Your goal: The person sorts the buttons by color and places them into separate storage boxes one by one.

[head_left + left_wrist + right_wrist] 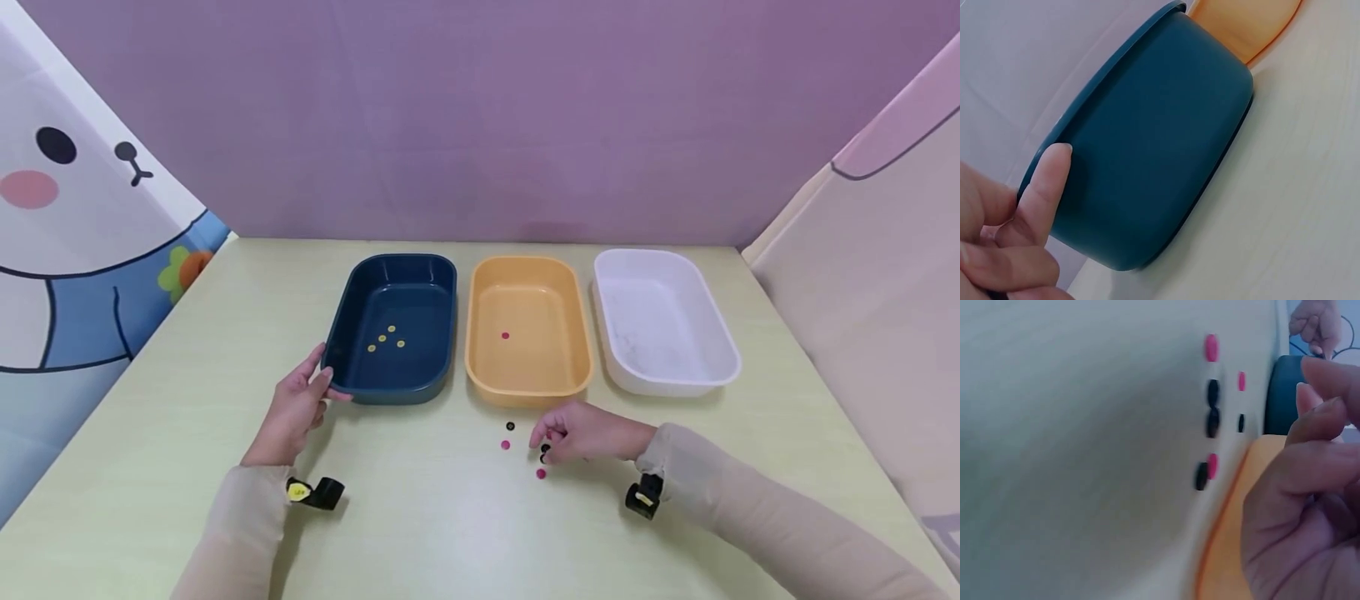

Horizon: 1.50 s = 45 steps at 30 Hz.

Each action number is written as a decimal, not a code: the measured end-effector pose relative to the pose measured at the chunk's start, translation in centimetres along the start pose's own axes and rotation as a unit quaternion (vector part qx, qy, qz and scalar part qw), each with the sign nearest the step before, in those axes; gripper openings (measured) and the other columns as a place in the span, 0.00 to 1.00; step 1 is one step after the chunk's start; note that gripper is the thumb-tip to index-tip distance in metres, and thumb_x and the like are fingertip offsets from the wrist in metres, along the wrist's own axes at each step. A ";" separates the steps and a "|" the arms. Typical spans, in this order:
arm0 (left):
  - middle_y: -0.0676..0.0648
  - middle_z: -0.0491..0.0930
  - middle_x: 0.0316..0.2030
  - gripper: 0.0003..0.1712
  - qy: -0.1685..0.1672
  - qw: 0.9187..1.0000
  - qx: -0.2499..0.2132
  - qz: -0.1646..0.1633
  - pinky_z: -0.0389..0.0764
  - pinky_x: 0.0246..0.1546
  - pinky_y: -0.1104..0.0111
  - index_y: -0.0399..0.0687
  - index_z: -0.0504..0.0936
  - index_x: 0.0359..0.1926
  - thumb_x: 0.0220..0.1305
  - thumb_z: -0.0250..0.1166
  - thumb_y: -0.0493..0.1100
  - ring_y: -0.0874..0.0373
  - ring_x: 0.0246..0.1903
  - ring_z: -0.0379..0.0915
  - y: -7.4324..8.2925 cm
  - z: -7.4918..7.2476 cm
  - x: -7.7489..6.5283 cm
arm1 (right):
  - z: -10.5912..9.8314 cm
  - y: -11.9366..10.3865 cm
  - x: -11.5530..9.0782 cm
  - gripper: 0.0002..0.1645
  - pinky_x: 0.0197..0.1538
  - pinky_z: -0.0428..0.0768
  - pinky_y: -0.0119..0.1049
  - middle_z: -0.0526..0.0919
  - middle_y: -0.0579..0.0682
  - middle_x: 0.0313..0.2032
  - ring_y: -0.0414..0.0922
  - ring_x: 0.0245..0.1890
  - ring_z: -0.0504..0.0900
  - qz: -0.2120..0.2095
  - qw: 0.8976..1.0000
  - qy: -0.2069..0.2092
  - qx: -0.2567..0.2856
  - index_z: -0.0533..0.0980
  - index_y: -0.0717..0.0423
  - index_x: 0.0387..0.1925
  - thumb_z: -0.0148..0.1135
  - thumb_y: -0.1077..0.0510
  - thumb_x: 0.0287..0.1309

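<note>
Buttons (506, 445), black and pink, lie loose on the desk (420, 517) near the front of the orange tray (517, 392); right-wrist view gives four black, three pink. Right hand (581, 431) is over them, fingers bent, grip apart at thumb and forefinger; whether it touches a button cannot be told. Left hand (294, 406): grip clamped on the near left corner of the navy tray (405, 395), one finger against its outer wall. Navy tray contains four yellow buttons (382, 338); orange tray, one pink button (506, 336). White tray (671, 387) stands right of orange.
</note>
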State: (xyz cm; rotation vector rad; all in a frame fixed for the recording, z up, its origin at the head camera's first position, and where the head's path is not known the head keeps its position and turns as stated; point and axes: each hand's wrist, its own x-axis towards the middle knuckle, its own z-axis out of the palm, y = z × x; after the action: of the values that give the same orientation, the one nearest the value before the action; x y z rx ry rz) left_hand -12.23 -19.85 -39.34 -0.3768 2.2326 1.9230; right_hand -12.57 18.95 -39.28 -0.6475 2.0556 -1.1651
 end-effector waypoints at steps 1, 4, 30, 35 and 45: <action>0.61 0.81 0.19 0.32 0.004 1.000 -0.001 -0.002 0.54 0.12 0.77 0.55 0.41 0.76 0.77 0.41 0.43 0.67 0.09 0.54 0.0 0.1 0.0 | 0.1 0.3 0.0 0.13 0.23 0.59 0.25 0.68 0.43 0.19 0.36 0.19 0.61 0.001 1.000 0.005 -0.002 0.81 0.64 0.37 0.61 0.73 0.46; 0.62 0.81 0.19 0.32 0.018 1.000 -0.003 -0.010 0.54 0.12 0.77 0.54 0.41 0.76 0.77 0.41 0.43 0.67 0.09 0.55 0.0 0.3 0.0 | 0.4 1.0 0.1 0.13 0.25 0.62 0.26 0.71 0.44 0.21 0.37 0.21 0.64 0.014 1.000 0.022 0.000 0.81 0.63 0.34 0.62 0.74 0.44; 0.62 0.80 0.19 0.32 0.029 0.999 0.015 -0.007 0.55 0.12 0.75 0.53 0.41 0.76 0.77 0.41 0.43 0.66 0.10 0.57 0.3 0.5 -0.1 | 1.2 1.9 0.9 0.11 0.29 0.71 0.28 0.76 0.39 0.23 0.33 0.22 0.68 -0.033 0.990 0.034 -0.132 0.81 0.57 0.29 0.68 0.73 0.43; 0.61 0.80 0.19 0.32 0.027 0.999 0.016 -0.009 0.55 0.13 0.75 0.53 0.41 0.76 0.77 0.41 0.43 0.66 0.10 0.58 0.2 0.2 -0.3 | 1.5 1.9 0.9 0.11 0.29 0.70 0.28 0.77 0.38 0.24 0.33 0.22 0.67 -0.034 0.989 0.032 -0.139 0.81 0.56 0.27 0.68 0.74 0.44; 0.62 0.81 0.19 0.32 0.034 0.999 0.009 -0.018 0.55 0.13 0.75 0.55 0.42 0.76 0.77 0.41 0.43 0.66 0.10 0.57 0.4 0.4 -0.2 | 1.4 1.7 0.9 0.13 0.31 0.72 0.29 0.77 0.38 0.24 0.34 0.24 0.69 -0.029 0.985 0.026 -0.166 0.80 0.54 0.26 0.67 0.74 0.45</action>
State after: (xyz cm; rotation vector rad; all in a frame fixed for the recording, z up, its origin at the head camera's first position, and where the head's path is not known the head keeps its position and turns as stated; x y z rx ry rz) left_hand -12.22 -19.37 -38.98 -0.4847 2.2678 1.8978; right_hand -12.25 18.32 -41.55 -0.8477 2.3140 -0.8842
